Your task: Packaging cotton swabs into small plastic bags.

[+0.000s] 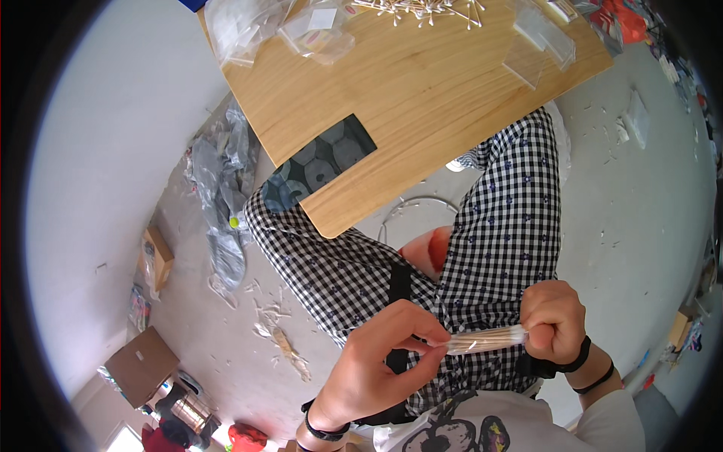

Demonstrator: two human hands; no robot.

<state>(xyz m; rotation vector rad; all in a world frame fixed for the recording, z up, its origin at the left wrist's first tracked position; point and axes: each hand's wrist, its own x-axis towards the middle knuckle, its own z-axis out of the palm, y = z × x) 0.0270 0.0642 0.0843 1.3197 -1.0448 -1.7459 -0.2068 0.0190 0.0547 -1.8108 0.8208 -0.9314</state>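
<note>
A clear plastic bag of cotton swabs (486, 341) is stretched between my two hands above my lap. My left hand (392, 348) pinches one end of the bag between thumb and forefinger. Around the other end, my right hand (553, 320) is closed in a fist with the thumb pressed on it. The swabs lie side by side inside the clear wrap, their pale sticks showing between the hands. On the far part of the wooden table (414, 90), a loose pile of cotton swabs (433, 9) is spread out.
Clear plastic bags (245, 30) lie at the table's far left; flat clear plastic boxes (542, 41) are at its far right. A dark patterned panel (320, 166) sits at the table's near left edge. Grey plastic sheeting (218, 188) and a cardboard box (141, 365) are on the floor.
</note>
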